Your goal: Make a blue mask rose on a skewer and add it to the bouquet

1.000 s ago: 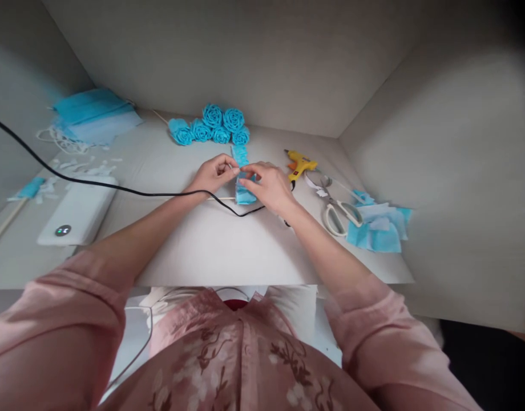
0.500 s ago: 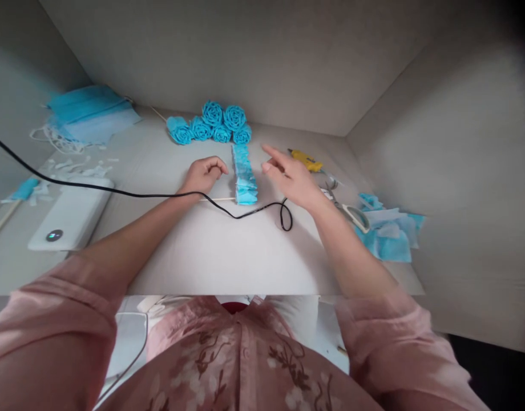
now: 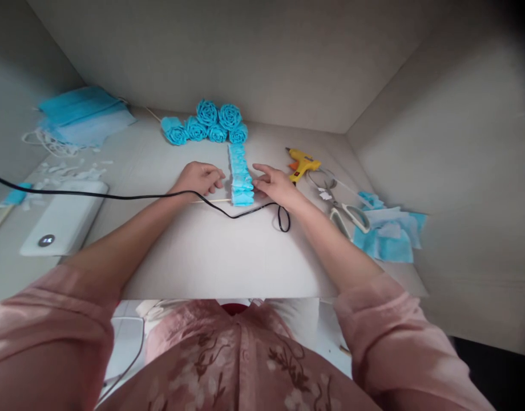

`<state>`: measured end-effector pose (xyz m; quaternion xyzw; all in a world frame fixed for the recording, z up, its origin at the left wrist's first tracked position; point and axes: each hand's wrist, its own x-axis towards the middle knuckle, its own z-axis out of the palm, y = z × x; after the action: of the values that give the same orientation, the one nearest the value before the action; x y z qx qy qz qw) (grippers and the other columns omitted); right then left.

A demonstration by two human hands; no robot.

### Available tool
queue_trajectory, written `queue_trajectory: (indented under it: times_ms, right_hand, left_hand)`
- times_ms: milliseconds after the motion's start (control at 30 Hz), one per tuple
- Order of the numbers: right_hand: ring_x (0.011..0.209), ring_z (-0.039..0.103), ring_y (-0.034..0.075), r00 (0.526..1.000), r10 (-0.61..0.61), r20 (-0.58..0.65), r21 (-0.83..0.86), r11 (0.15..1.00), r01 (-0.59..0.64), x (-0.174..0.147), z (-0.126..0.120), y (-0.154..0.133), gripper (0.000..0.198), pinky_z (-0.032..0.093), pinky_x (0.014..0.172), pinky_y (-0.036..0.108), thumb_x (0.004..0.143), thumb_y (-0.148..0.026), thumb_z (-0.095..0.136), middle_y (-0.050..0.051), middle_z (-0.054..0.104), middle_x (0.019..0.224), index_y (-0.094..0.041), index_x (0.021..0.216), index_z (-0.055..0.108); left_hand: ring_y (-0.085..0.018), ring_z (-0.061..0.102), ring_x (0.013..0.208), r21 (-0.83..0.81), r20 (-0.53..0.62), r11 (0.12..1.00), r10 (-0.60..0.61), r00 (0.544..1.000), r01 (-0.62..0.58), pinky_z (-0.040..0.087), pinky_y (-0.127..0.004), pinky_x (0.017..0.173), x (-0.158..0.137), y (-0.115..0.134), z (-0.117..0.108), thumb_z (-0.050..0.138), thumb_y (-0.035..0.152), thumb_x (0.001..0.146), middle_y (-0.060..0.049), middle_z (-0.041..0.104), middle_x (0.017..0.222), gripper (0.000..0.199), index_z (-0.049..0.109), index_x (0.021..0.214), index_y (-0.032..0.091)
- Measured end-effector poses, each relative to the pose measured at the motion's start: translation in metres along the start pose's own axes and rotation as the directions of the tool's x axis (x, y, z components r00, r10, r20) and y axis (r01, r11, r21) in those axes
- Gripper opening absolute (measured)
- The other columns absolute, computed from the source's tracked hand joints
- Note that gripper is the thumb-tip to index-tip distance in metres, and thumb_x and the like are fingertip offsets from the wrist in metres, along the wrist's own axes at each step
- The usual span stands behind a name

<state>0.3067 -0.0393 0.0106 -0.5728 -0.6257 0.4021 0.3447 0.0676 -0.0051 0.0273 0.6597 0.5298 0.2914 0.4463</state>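
Note:
A pleated light-blue strip (image 3: 241, 177) lies lengthwise on the table between my hands. At its near end, a thin wooden stick (image 3: 215, 201) points left. My left hand (image 3: 200, 178) rests just left of the strip, fingers loosely bent, with nothing seen in them. On the strip's other side, my right hand (image 3: 273, 184) has its index finger and thumb apart, the fingertips close to the strip's edge; whether they touch it I cannot tell. Beyond the strip sit several blue rolled flowers (image 3: 206, 123) in a cluster.
A black cable (image 3: 129, 197) crosses in front of my hands. To the right lie a yellow glue gun (image 3: 304, 162), scissors (image 3: 354, 217) and blue fabric scraps (image 3: 391, 237). On the left are a white power bank (image 3: 63, 220), white shreds and stacked face masks (image 3: 85, 114).
My right hand has come down and left toward the strip, uncovering more of the glue gun and scissors. The left hand stays beside the strip. The view has shifted slightly.

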Motion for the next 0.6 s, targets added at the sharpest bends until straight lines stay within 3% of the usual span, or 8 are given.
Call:
queue_trajectory:
  times_ms: [133,267,433,600]
  right_hand:
    - [0.068,0.072,0.016,0.998,0.064,-0.014,0.245,0.968,-0.059,0.002,0.007,-0.001,0.052,0.062,0.060,0.029,0.085,-0.016,0.072,-0.001,0.070,0.076,-0.021,0.137,0.063]
    - [0.073,0.073,0.016,0.997,0.072,0.026,0.399,0.914,-0.076,-0.015,0.007,-0.010,0.057,0.064,0.066,0.029,0.081,-0.021,0.078,-0.001,0.070,0.083,-0.020,0.135,0.062]
    - [0.075,0.070,0.016,0.999,0.008,0.041,0.433,0.901,-0.025,-0.034,0.005,-0.017,0.063,0.062,0.063,0.027,0.076,-0.028,0.083,-0.002,0.069,0.080,-0.021,0.136,0.062]
    - [0.074,0.068,0.016,0.999,-0.038,-0.019,0.358,0.933,0.042,-0.035,0.010,-0.009,0.058,0.060,0.061,0.028,0.079,-0.034,0.079,-0.002,0.070,0.079,-0.025,0.134,0.064]
  left_hand:
    - [-0.017,0.068,0.059,-0.206,0.147,0.959,-0.165,0.975,0.193,0.055,-0.029,0.064,0.000,0.003,-0.001,0.066,0.030,0.080,-0.011,0.076,0.075,0.018,0.072,0.078,0.013]
    - [-0.025,0.074,0.064,-0.228,0.337,0.918,-0.237,0.911,0.323,0.057,-0.034,0.066,-0.001,0.002,-0.004,0.075,0.052,0.079,-0.014,0.077,0.073,0.038,0.073,0.078,0.014]
    - [-0.029,0.075,0.069,-0.235,0.522,0.908,-0.182,0.833,0.346,0.059,-0.038,0.072,-0.008,0.007,0.000,0.071,0.079,0.076,-0.019,0.077,0.074,0.070,0.076,0.080,0.010]
    - [-0.020,0.069,0.065,-0.370,0.484,0.895,-0.045,0.874,0.251,0.055,-0.034,0.070,-0.011,0.012,0.007,0.080,0.068,0.076,-0.013,0.075,0.074,0.060,0.077,0.083,0.009]
